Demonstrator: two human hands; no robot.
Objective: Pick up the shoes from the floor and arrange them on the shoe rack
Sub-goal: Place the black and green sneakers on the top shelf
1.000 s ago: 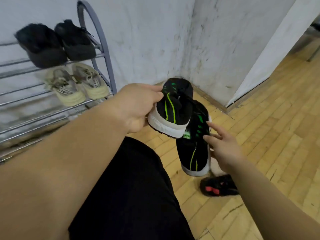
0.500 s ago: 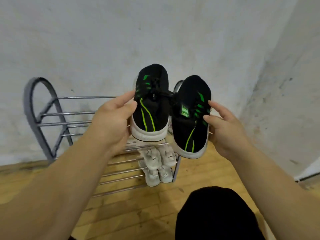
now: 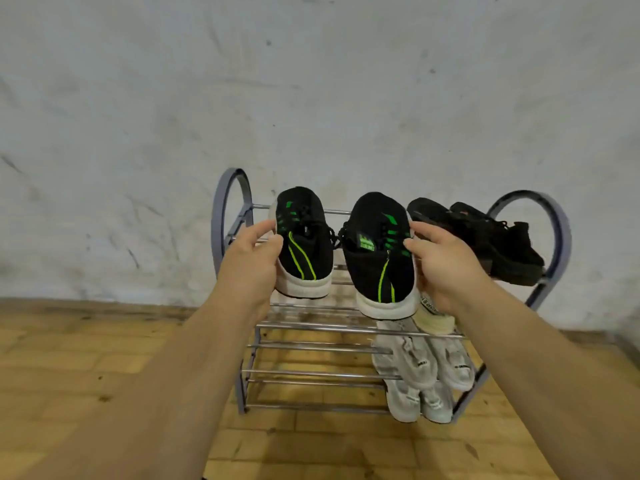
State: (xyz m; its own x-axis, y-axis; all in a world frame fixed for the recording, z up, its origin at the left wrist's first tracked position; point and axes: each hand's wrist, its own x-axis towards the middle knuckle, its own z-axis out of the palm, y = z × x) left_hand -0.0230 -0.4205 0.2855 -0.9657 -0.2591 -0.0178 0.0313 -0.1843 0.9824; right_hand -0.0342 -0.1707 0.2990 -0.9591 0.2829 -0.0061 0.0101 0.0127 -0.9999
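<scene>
The person holds one black-and-green shoe in each hand in front of the shoe rack (image 3: 561, 237). The left hand (image 3: 254, 261) has its fingers closed around the side of the left shoe (image 3: 304, 251); the right hand (image 3: 440, 268) grips the right shoe (image 3: 381, 258) the same way, from the outer side. Both shoes hang toe-forward at the top shelf, not yet resting on the bars.

The risks are mostly in the placing. The shelf is only thin rods with gaps, so a heel put down between two rods could tip the shoe through. The laces seem to join or tangle between the two shoes — if so, pulling them apart may twist one. On the right, the black pair (image 3: 485, 233) is already close, so the right shoe could push it.
</scene>
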